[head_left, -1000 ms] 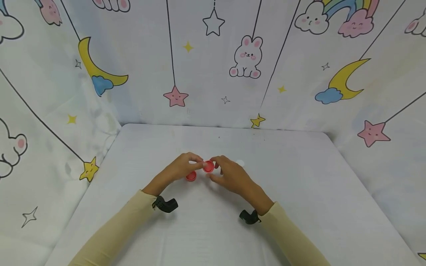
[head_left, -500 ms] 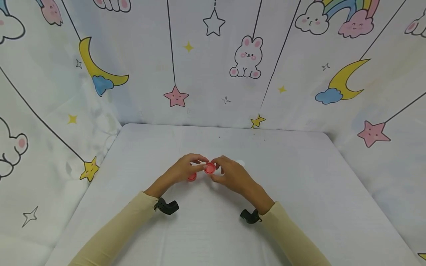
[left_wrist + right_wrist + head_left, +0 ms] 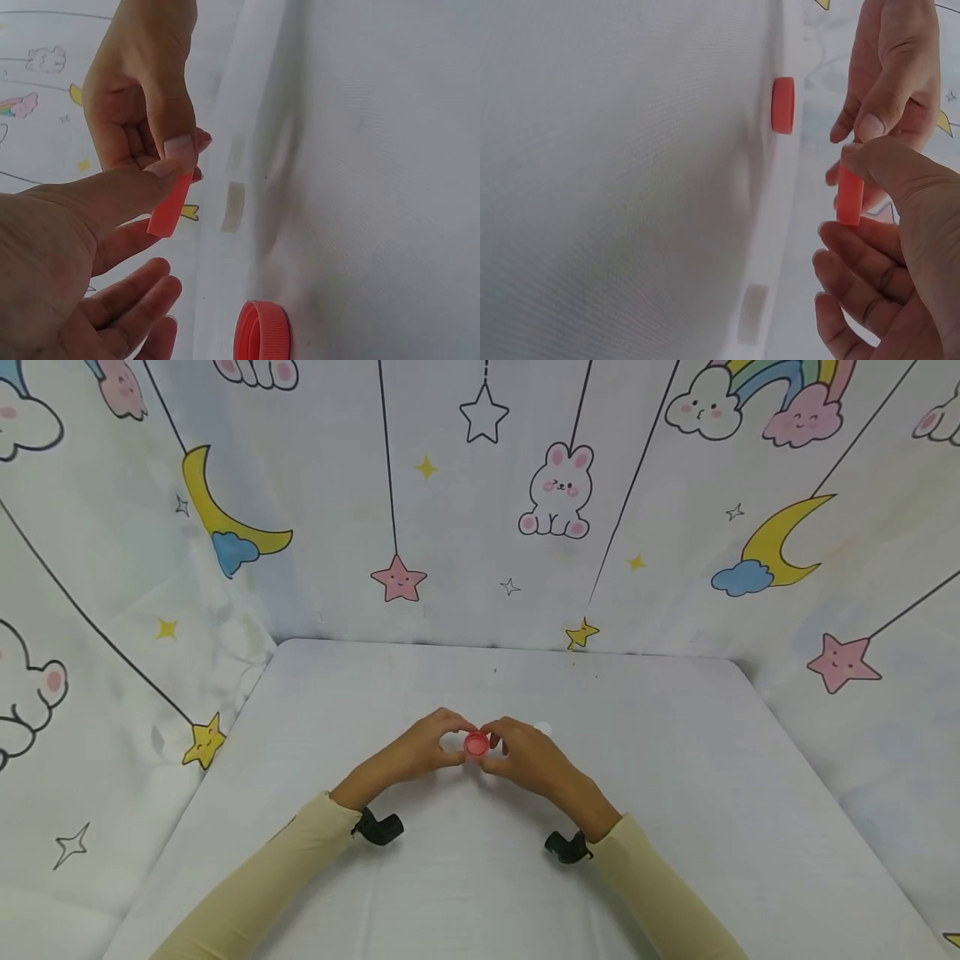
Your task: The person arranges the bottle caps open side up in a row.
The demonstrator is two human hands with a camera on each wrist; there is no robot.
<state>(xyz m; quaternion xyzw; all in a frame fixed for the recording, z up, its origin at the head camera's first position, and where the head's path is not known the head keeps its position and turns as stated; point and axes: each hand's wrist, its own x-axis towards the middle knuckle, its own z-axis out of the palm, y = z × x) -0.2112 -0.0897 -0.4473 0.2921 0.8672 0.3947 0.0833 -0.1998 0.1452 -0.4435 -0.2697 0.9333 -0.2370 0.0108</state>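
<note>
A red bottle cap (image 3: 476,744) is held between my two hands above the white table, its round face towards the head camera. My left hand (image 3: 420,746) pinches its left side with thumb and index finger. On the right side, the thumb and index finger of my right hand (image 3: 528,756) also pinch it. Both wrist views show this cap edge-on, as a thin red band (image 3: 171,208). A second red bottle cap (image 3: 783,106), with a ridged side in the left wrist view, rests on the table near my left hand. That hand hides it in the head view.
A white table (image 3: 660,827) lies under the hands. Just beyond my right hand is a pale round spot (image 3: 543,727) on it. A printed cloth wall (image 3: 465,527) stands behind the table and along both sides.
My left thumb has shifted from the cap's face to its lower edge. The held cap has moved slightly right and nearer. The second cap has gone out of sight behind my left hand.
</note>
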